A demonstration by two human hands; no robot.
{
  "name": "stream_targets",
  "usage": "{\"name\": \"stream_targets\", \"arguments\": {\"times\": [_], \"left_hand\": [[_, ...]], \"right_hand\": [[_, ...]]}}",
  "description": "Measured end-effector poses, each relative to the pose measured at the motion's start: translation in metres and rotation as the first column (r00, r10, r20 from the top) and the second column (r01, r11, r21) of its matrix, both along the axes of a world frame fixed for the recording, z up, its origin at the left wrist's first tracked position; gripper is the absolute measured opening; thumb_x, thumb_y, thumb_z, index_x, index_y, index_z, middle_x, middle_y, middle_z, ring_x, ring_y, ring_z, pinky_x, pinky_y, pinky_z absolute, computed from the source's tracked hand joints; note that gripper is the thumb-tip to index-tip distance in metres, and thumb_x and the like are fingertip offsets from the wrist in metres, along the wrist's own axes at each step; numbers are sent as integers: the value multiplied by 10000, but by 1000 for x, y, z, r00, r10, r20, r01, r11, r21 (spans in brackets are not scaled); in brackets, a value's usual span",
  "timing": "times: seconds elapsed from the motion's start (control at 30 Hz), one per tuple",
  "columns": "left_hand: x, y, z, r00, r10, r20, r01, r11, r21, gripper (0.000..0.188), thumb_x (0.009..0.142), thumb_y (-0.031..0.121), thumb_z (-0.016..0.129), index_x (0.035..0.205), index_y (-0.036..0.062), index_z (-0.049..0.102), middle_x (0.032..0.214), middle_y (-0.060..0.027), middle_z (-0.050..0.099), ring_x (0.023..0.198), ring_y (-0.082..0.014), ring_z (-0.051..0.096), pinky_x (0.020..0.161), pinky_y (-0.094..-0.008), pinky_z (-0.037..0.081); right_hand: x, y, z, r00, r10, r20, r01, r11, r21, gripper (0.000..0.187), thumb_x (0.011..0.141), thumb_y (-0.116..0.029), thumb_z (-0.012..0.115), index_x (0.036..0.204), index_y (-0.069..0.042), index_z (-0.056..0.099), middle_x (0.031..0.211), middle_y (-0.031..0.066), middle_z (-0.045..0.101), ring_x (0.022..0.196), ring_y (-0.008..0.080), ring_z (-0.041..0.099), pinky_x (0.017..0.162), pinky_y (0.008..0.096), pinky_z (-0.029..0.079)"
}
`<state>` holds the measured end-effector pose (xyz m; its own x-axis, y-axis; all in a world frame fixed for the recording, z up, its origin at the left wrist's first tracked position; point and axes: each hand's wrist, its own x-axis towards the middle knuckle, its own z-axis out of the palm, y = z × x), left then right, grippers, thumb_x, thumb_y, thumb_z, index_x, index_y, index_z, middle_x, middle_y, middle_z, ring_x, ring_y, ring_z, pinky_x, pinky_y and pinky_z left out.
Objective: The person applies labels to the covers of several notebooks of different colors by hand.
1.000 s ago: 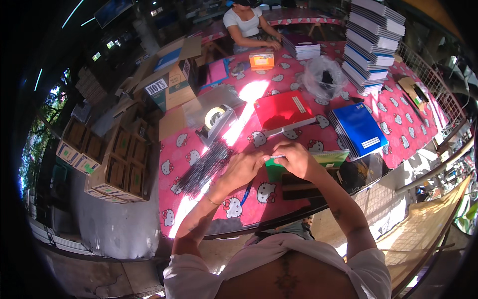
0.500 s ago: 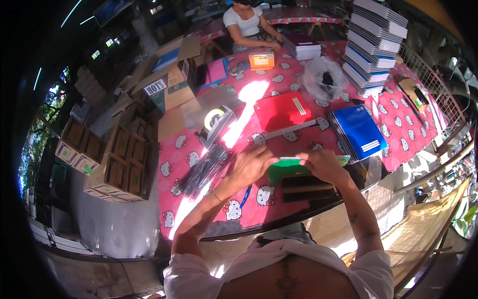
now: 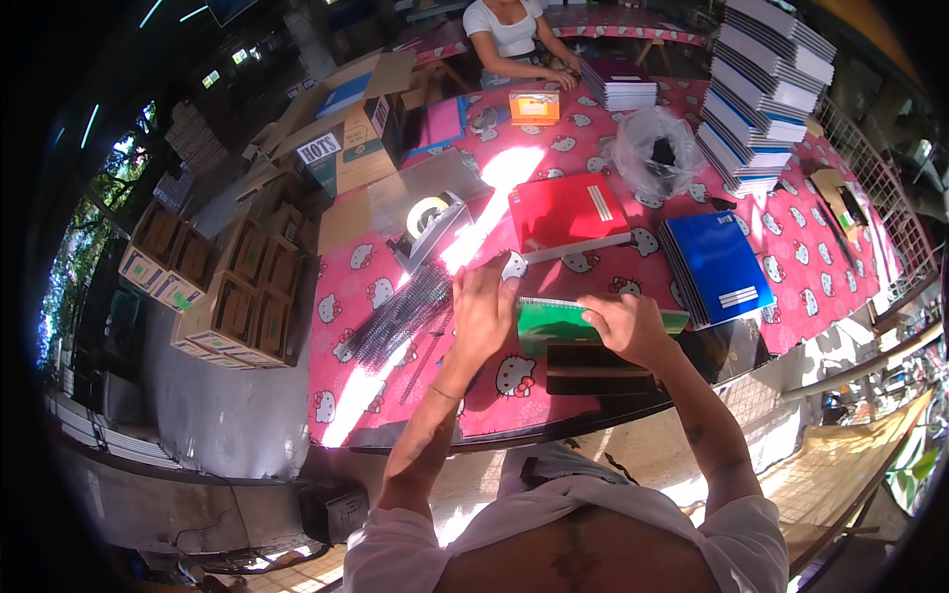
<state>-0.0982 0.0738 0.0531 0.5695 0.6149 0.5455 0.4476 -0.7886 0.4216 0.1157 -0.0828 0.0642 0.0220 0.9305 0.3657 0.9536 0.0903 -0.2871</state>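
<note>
A green notebook (image 3: 549, 329) lies across a dark block (image 3: 599, 372) near the table's front edge, its far edge lined with small holes or coils. My right hand (image 3: 633, 328) grips that edge, with its fingers bent over the cover. By the notebook's left end is my left hand (image 3: 482, 314), its fingers drawn together; whatever they hold is hidden. Just left of it a pile of black spiral binding coils (image 3: 400, 314) is spread on the pink patterned table (image 3: 381, 292), with a loose strand nearer me.
Beyond my hands are a tape dispenser (image 3: 432, 235), red notebooks (image 3: 568, 212) and blue notebooks (image 3: 717, 265). A plastic bag (image 3: 657, 153) and a tall notebook stack (image 3: 756, 99) stand farther right. Cartons (image 3: 361, 143) are at left. A person (image 3: 514, 40) works across the table.
My left hand has moved left, away from the notebook's far edge, and turned more upright. My right hand has shifted slightly left on the notebook. The whole view has shifted a little.
</note>
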Motion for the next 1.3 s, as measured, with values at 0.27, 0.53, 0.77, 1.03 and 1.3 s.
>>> {"name": "stream_targets", "arguments": {"times": [0.27, 0.53, 0.77, 1.03, 1.3], "left_hand": [[-11, 2, 18, 936, -341, -81, 322, 927, -191, 377, 938, 315, 661, 1186, 33, 630, 1195, -224, 608, 994, -380, 617, 800, -481, 479], [10, -85, -76, 977, 90, -195, -60, 986, 154, 821, 944, 476, 590, 1498, -68, 323, 1572, -296, 284, 1470, -463, 256, 1157, -669, 158], [7, -83, -91, 955, 52, -293, 17, 973, 228, 847, 963, 557, 499, 1503, -70, 319, 1567, -318, 281, 1491, -452, 232, 1168, -675, 113], [1, -72, -92, 927, -97, -362, 184, 959, 215, 910, 947, 564, 521, 1472, -142, 290, 1550, -386, 243, 1480, -523, 193, 1181, -667, 94], [10, -86, -87, 937, -79, -341, 161, 962, 221, 885, 940, 596, 496, 1473, -96, 350, 1536, -338, 323, 1483, -466, 247, 1183, -626, 169]], "right_hand": [[-5, 1, 4, 998, -40, 46, 43, 997, -59, 264, 974, -289, 578, 1203, -230, 694, 927, 64, 746, 798, 297, 686, 769, 454, 531], [-4, -4, 0, 999, -42, 14, 43, 998, -52, 289, 989, -312, 548, 1227, -226, 688, 927, 79, 743, 818, 303, 691, 791, 451, 533], [-9, -6, 12, 999, -52, -12, 51, 992, -117, 272, 1000, -282, 532, 1222, -213, 673, 902, 96, 734, 824, 316, 691, 806, 459, 527], [-6, -4, -5, 998, -38, -43, 36, 998, -53, 272, 994, -325, 544, 1221, -260, 680, 866, 108, 721, 808, 333, 677, 784, 487, 515], [-3, -2, -1, 998, -64, -25, 61, 992, -108, 294, 999, -363, 533, 1231, -252, 676, 917, 88, 728, 809, 328, 669, 804, 489, 512]]}}
